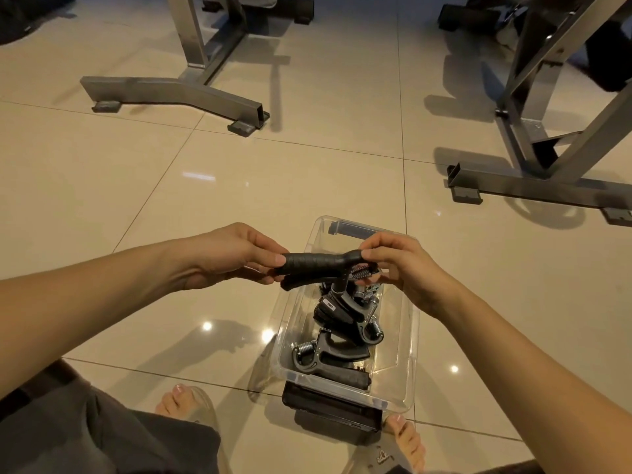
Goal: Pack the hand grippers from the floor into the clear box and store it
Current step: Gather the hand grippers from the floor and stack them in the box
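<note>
The left hand [236,256] pinches the handle ends of a black hand gripper [318,263], and the right hand [407,268] pinches its spring end. It is held above the far half of the clear box [412,340]. More grippers [338,323] lie inside, with open floor [171,200] beside the rim.

GYM FLOOR: You were in what looked like a gym or home workout room. A brushed-steel equipment frame [178,94] stood on a glossy beige tile floor [102,186], its square-tube base set on black rubber feet [241,127]. A second steel frame [547,179] rose at right. Spring-loaded hand grippers [338,350] lay piled in a clear box [410,336] on the tiles. You wore clear slide sandals [205,405] on bare feet, and light reflections [207,326] glinted off the polished floor.
</note>
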